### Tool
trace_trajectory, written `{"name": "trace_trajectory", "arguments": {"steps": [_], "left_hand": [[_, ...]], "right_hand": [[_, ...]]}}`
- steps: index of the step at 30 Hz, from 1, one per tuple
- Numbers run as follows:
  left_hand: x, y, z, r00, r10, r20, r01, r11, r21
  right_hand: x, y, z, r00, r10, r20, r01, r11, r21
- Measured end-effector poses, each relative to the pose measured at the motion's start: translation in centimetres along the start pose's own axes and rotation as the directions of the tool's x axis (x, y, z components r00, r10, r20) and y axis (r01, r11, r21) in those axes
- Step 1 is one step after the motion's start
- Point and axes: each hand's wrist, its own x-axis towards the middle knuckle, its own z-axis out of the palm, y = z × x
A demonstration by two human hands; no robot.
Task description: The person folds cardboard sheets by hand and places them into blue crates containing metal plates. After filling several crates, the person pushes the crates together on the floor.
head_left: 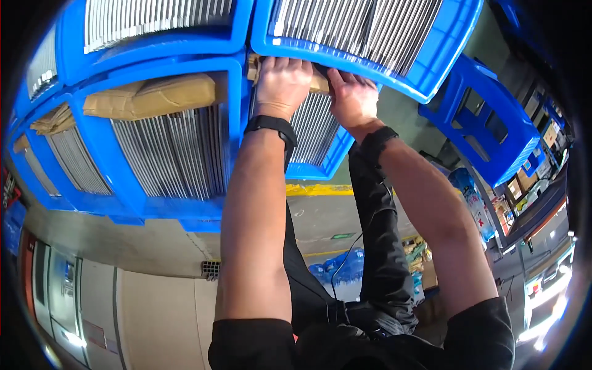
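My left hand (283,86) and my right hand (356,102) reach into a blue crate (336,153) below the lip of another blue crate (425,86). Both hands are closed over a brown paper pad (319,84), which shows between them; my fingertips are partly hidden. Under the pad stands a row of thin grey metallic plates (311,126), upright and close together. The upper crate holds a similar row of plates (357,31). Black bands circle both my wrists.
To the left, more blue crates (234,123) hold plates, some topped with a brown pad (151,97). A blue plastic frame (487,123) stands at the right. Yellow floor tape (320,190) runs below the crates, and a blue bag (345,265) lies behind my legs.
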Motion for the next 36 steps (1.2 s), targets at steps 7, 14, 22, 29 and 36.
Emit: {"name": "trace_trajectory", "arguments": {"steps": [7, 14, 22, 29, 36], "left_hand": [[-0.5, 0.8, 0.2, 0.997, -0.025, -0.067, 0.02, 0.997, -0.077], [-0.3, 0.8, -0.3, 0.999, -0.038, -0.035, 0.035, 0.995, -0.089], [-0.4, 0.4, 0.8, 0.997, -0.078, 0.003, 0.078, 0.994, -0.08], [0.4, 0.5, 0.9, 0.994, -0.047, -0.099, 0.041, 0.997, -0.061], [0.0, 0.8, 0.8, 0.995, -0.079, -0.052, 0.08, 0.997, 0.0]], "right_hand": [[-0.7, 0.5, -1.3, 0.999, 0.014, 0.042, -0.013, 1.0, -0.024], [-0.1, 0.3, -2.1, 0.997, -0.025, 0.068, 0.03, 0.998, -0.062], [1.2, -0.9, -3.5, 0.92, 0.124, 0.371, -0.074, 0.986, -0.146], [0.9, 0.6, -0.1, 0.996, -0.01, 0.083, 0.026, 0.98, -0.198], [1.2, 0.3, -1.1, 0.976, 0.048, 0.212, -0.008, 0.983, -0.185]]}}
